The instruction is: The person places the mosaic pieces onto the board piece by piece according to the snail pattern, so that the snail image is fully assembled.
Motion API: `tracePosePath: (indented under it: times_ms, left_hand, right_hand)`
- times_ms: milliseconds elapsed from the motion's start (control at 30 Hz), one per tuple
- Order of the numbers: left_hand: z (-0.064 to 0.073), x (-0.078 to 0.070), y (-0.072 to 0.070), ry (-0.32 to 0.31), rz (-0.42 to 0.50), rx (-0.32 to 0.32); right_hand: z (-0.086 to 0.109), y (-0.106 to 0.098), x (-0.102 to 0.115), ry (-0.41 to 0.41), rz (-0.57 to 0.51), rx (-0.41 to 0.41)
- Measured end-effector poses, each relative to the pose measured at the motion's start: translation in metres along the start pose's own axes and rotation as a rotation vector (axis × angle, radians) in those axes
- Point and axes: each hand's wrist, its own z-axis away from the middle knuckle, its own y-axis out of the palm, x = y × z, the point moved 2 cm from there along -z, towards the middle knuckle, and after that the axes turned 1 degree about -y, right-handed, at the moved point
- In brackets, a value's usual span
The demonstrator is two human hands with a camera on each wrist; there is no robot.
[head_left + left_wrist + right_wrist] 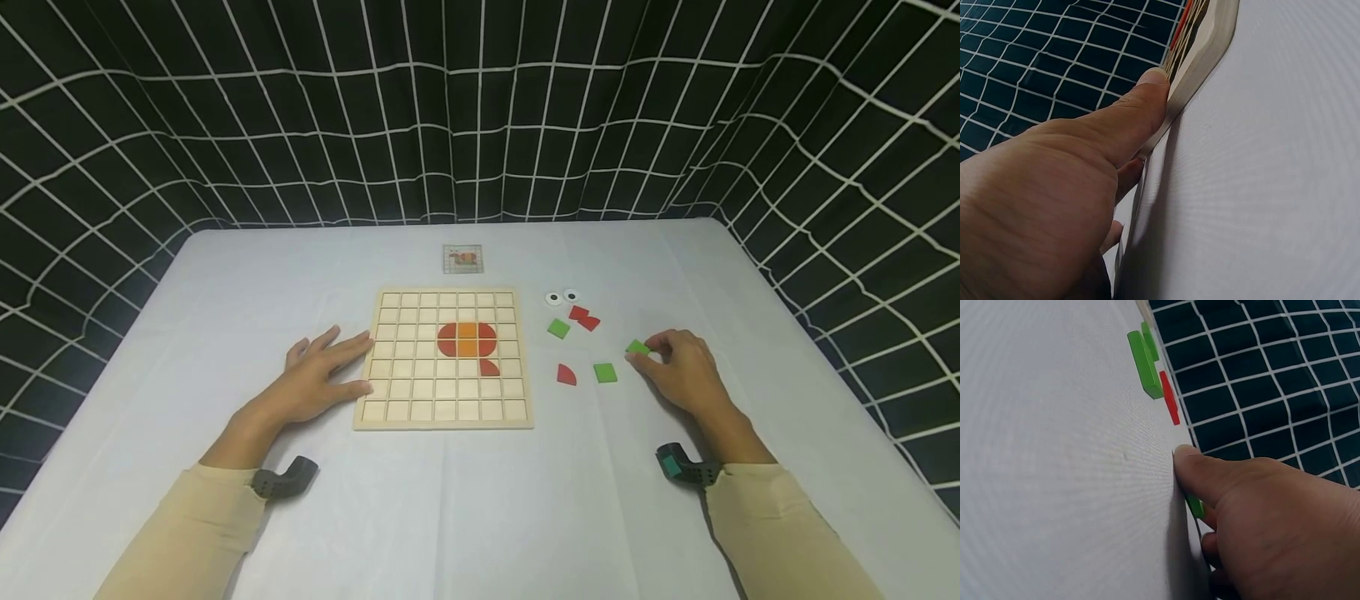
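Note:
A wooden grid board (pixel 442 412) lies on the table, bearing an orange and red rounded shape (pixel 467 340) and a red quarter-circle tile (pixel 489 367). Against the board's left edge rests my left hand (pixel 318 379), fingers spread and fairly straight. The left wrist view shows its thumb (pixel 1147 94) touching the wooden rim (pixel 1200 69). To the right of the loose tiles, my right hand (pixel 686 371) pinches a green square tile (pixel 637 347) between thumb and fingers, at the tabletop. In the right wrist view the thumb partly hides that green tile (pixel 1195 506).
Between board and right hand lie two green square tiles (pixel 605 372), a red quarter-circle tile (pixel 566 375), two small red pieces (pixel 588 322) and two white eye discs (pixel 553 298). A picture card (pixel 462 259) lies behind the board. White-lined dark netting (pixel 480 125) surrounds the table.

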Motion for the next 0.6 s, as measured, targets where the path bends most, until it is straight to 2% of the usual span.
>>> tracePosePath:
  times_ms: [300,600]
  left_hand:
    - [0.0016,0.0023,0.0001,-0.004,0.021,0.004]
    - [-0.0001,0.0022,0.0002,0.002,0.017,-0.004]
  right_hand:
    - [0.0031,-0.0033,-0.003,-0.07,-0.082,-0.143]
    - [0.0056,-0.0069,0.007,-0.078,-0.14,-0.18]
